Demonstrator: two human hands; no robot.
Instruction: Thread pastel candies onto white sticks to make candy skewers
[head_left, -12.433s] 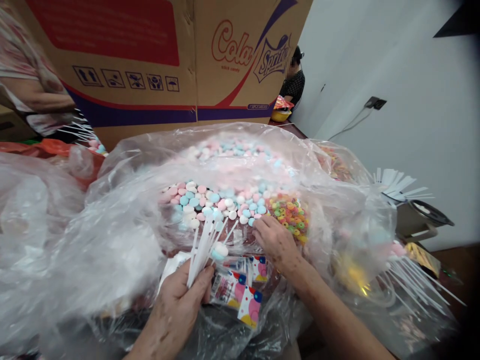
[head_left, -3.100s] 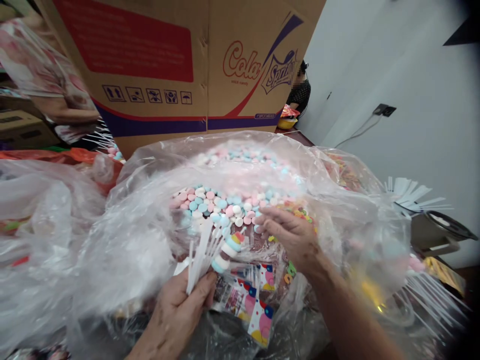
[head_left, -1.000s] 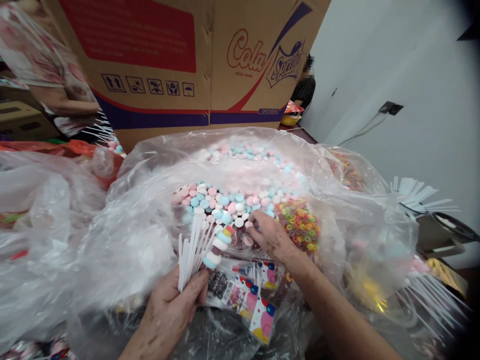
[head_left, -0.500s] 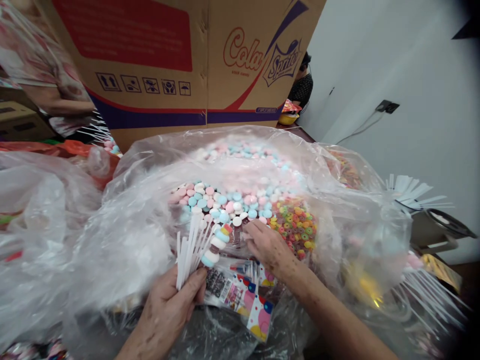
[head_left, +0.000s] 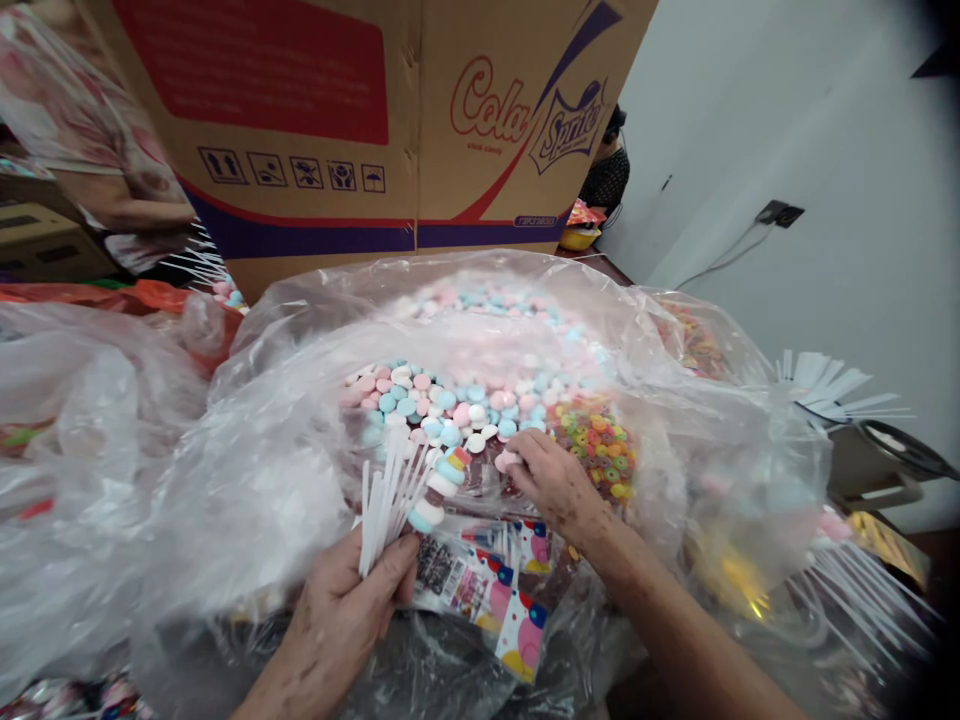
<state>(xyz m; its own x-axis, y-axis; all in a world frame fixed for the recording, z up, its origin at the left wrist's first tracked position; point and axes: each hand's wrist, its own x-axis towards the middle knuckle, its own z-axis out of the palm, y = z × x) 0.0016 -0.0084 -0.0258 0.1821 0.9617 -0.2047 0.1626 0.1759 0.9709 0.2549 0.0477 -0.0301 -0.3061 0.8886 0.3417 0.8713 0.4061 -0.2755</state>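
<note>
My left hand is closed around a bundle of thin white sticks. Beside the sticks, at the same hand, stands a stick threaded with candies in white, blue and brown, topped with yellow and red. My right hand has its fingertips together on a round pink candy, just in front of the candy pile. That pile of pink, blue and white round candies lies in a large clear plastic bag. Small colourful ring candies lie right of it, partly behind my right hand.
Printed plastic packets lie between my forearms. A large cardboard box stands behind the bag. More white sticks and a grey container are at the right. Another person's arm shows at the upper left.
My right hand has shifted slightly right and up from the bare spot before the pile, and a pink candy now shows at its fingertips. My left hand keeps its hold.
</note>
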